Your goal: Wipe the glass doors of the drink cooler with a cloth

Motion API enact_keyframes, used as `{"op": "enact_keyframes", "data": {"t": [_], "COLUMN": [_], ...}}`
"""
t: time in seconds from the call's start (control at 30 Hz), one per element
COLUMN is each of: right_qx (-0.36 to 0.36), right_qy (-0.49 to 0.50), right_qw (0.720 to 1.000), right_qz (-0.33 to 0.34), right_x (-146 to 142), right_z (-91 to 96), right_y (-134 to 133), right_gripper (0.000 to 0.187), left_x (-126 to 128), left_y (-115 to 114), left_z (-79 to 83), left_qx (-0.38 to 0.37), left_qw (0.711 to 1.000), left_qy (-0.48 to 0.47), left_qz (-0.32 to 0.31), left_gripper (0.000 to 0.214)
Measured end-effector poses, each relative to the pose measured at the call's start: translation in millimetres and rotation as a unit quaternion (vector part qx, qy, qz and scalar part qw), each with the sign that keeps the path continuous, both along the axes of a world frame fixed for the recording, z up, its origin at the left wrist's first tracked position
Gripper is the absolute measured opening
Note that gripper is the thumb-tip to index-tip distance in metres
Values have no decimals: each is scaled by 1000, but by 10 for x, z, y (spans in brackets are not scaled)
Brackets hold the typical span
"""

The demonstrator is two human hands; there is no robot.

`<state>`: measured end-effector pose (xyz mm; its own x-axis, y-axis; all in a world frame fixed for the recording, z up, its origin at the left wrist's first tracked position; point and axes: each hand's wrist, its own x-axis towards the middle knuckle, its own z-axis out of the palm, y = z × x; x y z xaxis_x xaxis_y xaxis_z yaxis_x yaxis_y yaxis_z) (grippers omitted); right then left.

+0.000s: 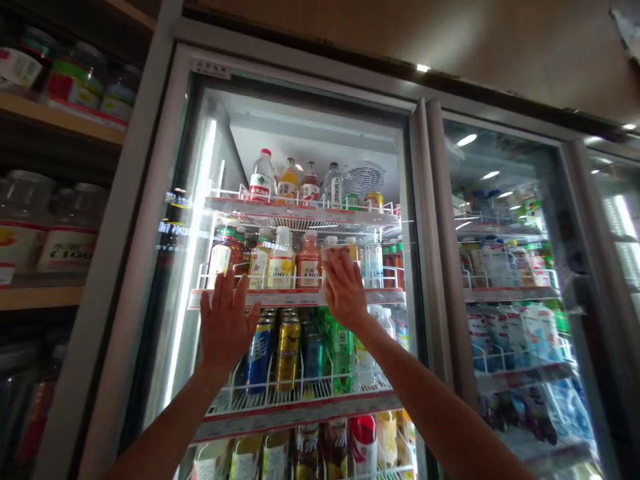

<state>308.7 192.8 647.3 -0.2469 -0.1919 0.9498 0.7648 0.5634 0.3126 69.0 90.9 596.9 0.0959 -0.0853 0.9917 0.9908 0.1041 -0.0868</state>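
My left hand [225, 323] is raised against the glass door [310, 120] of a lit drinks fridge, palm forward with its fingers spread. To its right, my right hand [345, 287] is pressed to the same door at the height of the second shelf, fingers close together. Under its fingertips shows a small pale patch that looks like a white cloth [330, 253], mostly covered and slightly blurred. Behind the glass, near the hands, stand a yellow-labelled bottle [281, 260], a reddish juice bottle [309, 263] and a gold can [289, 353].
A second fridge door [505, 180] with stocked shelves adjoins on the right, past the upright frame [437, 253]. On the left, wooden shelves [55, 120] hold several bottles. The top shelf [300, 212] inside the fridge carries several bottles.
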Motion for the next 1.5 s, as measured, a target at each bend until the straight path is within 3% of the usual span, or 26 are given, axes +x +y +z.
{"op": "enact_keyframes", "data": {"t": [0.07, 0.2, 0.27, 0.4, 0.47, 0.63, 0.7, 0.8, 0.83, 0.9, 1.0, 1.07, 1.1, 1.2, 1.27, 1.33, 1.4, 1.43, 1.5], "right_qx": [14, -14, -24, 17, 24, -31, -22, 30, 40, 30, -26, -34, -24, 28, 36, 14, -12, -18, -15], "right_qy": [-31, 177, 207, -19, -42, 203, 151, -58, -88, -27, 196, 233, 197, -33, -80, 31, 165, 193, 152], "right_qw": [999, 984, 978, 999, 999, 978, 987, 997, 995, 999, 980, 971, 979, 998, 996, 999, 985, 979, 986], "right_qz": [2, 7, 16, 24, 23, 34, 41, 35, 30, 22, 21, 29, 34, 41, 36, 36, 47, 55, 74], "right_x": [-5, 173, 93, -195, -155, 24, -122, -303, -282, -114, 144, 106, 22, -259, -295, -205, -126, -132, -253], "right_z": [-22, 167, 242, 175, 169, 340, 306, 188, 179, 249, 478, 561, 558, 458, 442, 519, 631, 668, 657], "right_y": [-2, 126, 103, -64, -60, 56, -16, -136, -136, -63, 90, 91, 53, -92, -112, -55, 9, 18, -30], "right_gripper": [45, 47, 49, 49, 48, 48, 49, 49, 48, 46, 49, 50, 49, 49, 49, 48, 48, 49, 51], "left_x": [-6, -20, -29, -38, -37, -33, -34, -37, -37, -37, -37, -40, -42, -43, -38, -34, -40, -48, -70], "left_y": [5, 26, 34, 33, 32, 38, 36, 31, 32, 35, 46, 51, 51, 47, 44, 45, 51, 54, 55], "left_z": [-2, -11, -14, -12, -12, -21, -23, -21, -21, -23, -28, -31, -33, -34, -30, -26, -30, -36, -55], "left_qx": [4, 17, 20, 19, 16, 19, 20, 20, 21, 23, 23, 19, 19, 22, 24, 22, 22, 22, 18], "left_qw": [1000, 1000, 1000, 1000, 1000, 1000, 1000, 1000, 1000, 999, 999, 1000, 1000, 1000, 1000, 1000, 1000, 1000, 1000], "left_qy": [0, 8, 13, 8, 5, 8, 9, 9, 9, 9, 8, 5, 4, 1, 2, 3, 8, 10, 9], "left_qz": [5, 14, 13, 4, 6, 21, 21, 18, 18, 21, 21, 17, 14, 7, 9, 13, 16, 18, 21], "left_gripper": [61, 64, 65, 64, 63, 64, 63, 64, 64, 65, 66, 66, 66, 65, 65, 66, 66, 65, 64]}}
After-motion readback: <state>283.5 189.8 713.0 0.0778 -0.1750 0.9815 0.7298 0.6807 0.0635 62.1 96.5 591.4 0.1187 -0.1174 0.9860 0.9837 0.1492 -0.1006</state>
